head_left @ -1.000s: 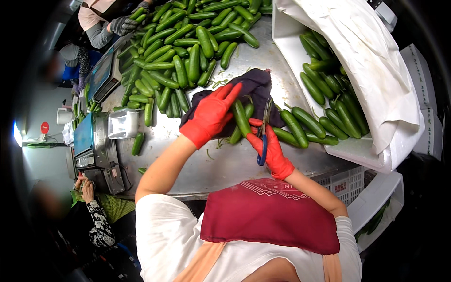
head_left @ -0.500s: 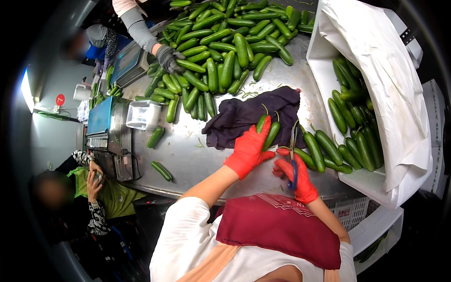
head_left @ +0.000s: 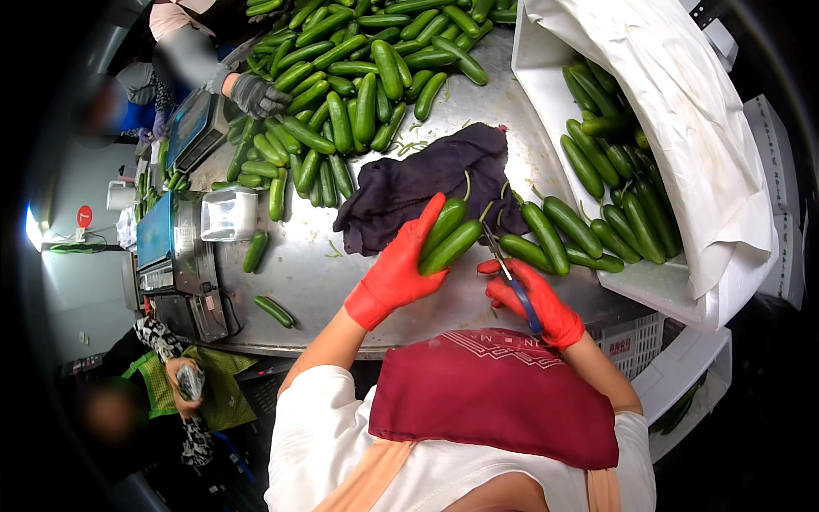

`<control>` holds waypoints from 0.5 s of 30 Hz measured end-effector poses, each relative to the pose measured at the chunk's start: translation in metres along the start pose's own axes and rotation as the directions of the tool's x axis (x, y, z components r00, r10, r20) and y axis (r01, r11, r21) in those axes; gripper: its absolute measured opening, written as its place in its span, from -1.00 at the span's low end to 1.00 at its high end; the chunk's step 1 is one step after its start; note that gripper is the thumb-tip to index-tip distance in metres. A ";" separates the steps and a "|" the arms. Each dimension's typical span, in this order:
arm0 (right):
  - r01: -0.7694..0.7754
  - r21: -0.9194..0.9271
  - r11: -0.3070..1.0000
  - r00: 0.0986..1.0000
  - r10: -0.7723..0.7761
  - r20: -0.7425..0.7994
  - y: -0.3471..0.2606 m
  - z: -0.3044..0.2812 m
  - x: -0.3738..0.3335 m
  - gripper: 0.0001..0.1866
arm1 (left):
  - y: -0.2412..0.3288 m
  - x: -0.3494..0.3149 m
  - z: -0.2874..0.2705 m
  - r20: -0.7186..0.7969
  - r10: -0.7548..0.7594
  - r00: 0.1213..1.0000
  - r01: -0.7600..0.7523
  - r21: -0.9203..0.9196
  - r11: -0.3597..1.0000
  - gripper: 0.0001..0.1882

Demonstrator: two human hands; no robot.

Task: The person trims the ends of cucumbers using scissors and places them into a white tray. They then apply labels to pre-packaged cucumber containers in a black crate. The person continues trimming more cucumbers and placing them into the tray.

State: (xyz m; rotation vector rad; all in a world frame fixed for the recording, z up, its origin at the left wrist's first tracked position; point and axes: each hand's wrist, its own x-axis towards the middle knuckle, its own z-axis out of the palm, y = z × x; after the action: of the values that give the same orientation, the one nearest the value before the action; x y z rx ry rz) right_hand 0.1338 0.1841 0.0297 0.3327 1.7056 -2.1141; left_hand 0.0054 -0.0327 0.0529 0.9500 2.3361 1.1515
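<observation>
My left hand (head_left: 394, 275), in a red glove, is closed around two green cucumbers (head_left: 452, 247), their thin curved stems pointing up and right. In my right hand (head_left: 550, 314), also red-gloved, is a pair of scissors (head_left: 529, 311) with blue handles. The scissor blades reach the stem end of the lower held cucumber; whether they are open there I cannot tell. Behind the held cucumbers lies a crumpled dark purple cloth (head_left: 409, 183) on the metal table (head_left: 333, 294). Several loose stemmed cucumbers (head_left: 544, 237) lie just right of the scissors.
A white foam box (head_left: 533, 81) with a white liner (head_left: 682, 145) lies at the right, holding cucumbers. A large cucumber pile (head_left: 358, 102) covers the far table, where a co-worker's grey-gloved hand (head_left: 258, 96) touches it. At left stand a clear tub (head_left: 229, 215) and scales (head_left: 166, 226).
The view has shifted, moving the table leftward and upward in it. My left hand has tilted the cucumbers to the right, and the scissor blades have swung left to the stem.
</observation>
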 end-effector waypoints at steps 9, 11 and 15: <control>-0.247 0.004 0.969 0.966 0.247 -0.078 -0.012 -0.003 -0.014 -0.68 | 0.005 -0.010 -0.009 0.169 0.006 0.986 0.003 -0.053 0.999 0.00; -0.197 0.022 0.980 0.976 0.198 -0.095 -0.008 -0.002 -0.016 -0.68 | 0.008 -0.012 -0.011 0.205 -0.011 0.979 0.025 -0.067 0.997 0.00; -0.016 0.000 1.000 0.996 0.016 -0.089 -0.010 0.005 -0.013 -0.68 | 0.011 -0.015 -0.014 0.323 -0.013 0.946 0.047 -0.098 0.994 0.02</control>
State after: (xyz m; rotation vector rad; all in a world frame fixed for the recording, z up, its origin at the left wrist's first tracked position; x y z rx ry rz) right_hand 0.1409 0.1826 0.0448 0.4454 1.7470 -2.1169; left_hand 0.0121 -0.0465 0.0706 0.9790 2.0034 1.0092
